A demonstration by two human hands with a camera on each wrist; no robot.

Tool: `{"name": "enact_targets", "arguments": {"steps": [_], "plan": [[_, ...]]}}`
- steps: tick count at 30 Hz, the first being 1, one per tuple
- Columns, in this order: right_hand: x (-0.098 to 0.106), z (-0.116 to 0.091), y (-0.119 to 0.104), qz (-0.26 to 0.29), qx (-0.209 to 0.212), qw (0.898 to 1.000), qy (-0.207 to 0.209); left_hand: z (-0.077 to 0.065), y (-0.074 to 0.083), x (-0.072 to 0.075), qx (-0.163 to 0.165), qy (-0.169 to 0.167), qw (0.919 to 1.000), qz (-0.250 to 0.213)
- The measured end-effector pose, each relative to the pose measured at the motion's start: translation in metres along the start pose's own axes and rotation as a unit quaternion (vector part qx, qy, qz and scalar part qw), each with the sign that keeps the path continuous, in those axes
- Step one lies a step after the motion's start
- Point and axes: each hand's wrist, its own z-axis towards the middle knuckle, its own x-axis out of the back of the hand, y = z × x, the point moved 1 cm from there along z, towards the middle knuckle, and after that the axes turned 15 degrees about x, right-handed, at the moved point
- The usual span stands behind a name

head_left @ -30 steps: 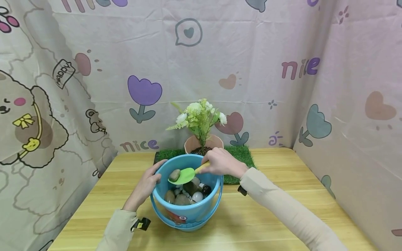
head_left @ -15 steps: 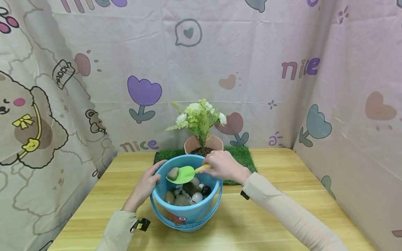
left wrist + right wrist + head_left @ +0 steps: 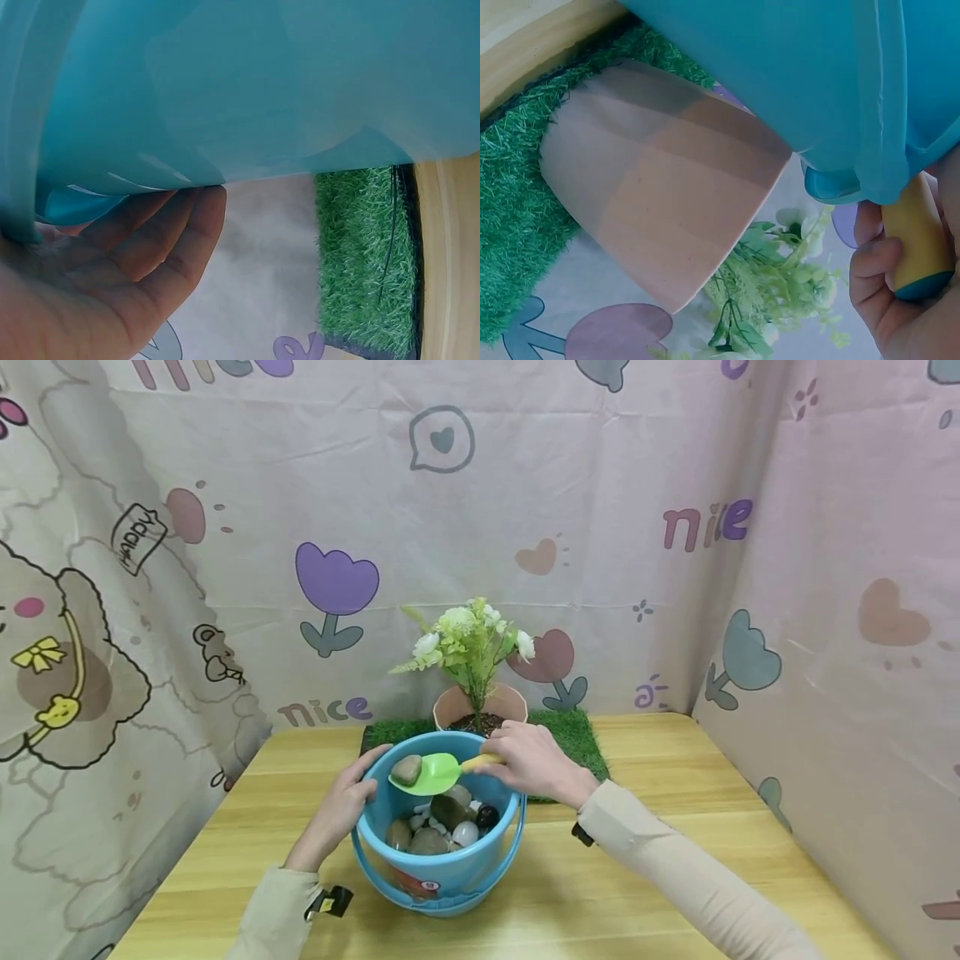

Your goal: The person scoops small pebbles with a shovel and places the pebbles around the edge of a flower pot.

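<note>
A blue bucket (image 3: 468, 862) stands tilted slightly toward me, with several stones (image 3: 429, 841) and small white pebbles at its bottom. My left hand (image 3: 341, 807) grips its left rim; in the left wrist view the fingers (image 3: 176, 259) lie along the outside wall. My right hand (image 3: 536, 762) holds a toy shovel by its yellow handle (image 3: 916, 244), fingers curled round it. The shovel's green blade (image 3: 435, 777) is over the bucket's opening and carries a grey-brown stone (image 3: 407, 769) near its tip.
Behind the bucket, a pink flowerpot (image 3: 682, 187) with dark soil and a white-flowered plant (image 3: 472, 639) stands on an artificial grass mat (image 3: 573, 743). All rest on a wooden table (image 3: 660, 843). Patterned cloth hangs at the back and both sides.
The shovel has risen slightly and its blade has levelled, with the stone still on it. My left hand keeps its hold on the rim. The head view has shifted a little.
</note>
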Motion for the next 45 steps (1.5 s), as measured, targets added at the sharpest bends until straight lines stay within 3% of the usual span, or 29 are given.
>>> {"name": "enact_targets", "arguments": {"steps": [12, 37, 45], "plan": [[0.007, -0.004, 0.001, 0.017, -0.024, 1.0, 0.003, -0.003, 0.0, 0.0, 0.021, 0.011, 0.9997, 0.005], [0.021, -0.016, 0.018, 0.051, -0.039, 0.997, 0.039, -0.003, 0.0, -0.001, 0.012, 0.02, 0.9997, 0.007], [0.025, -0.018, 0.024, 0.032, -0.046, 0.998, 0.042, -0.002, -0.002, -0.002, 0.011, 0.021, 0.9997, 0.006]]}}
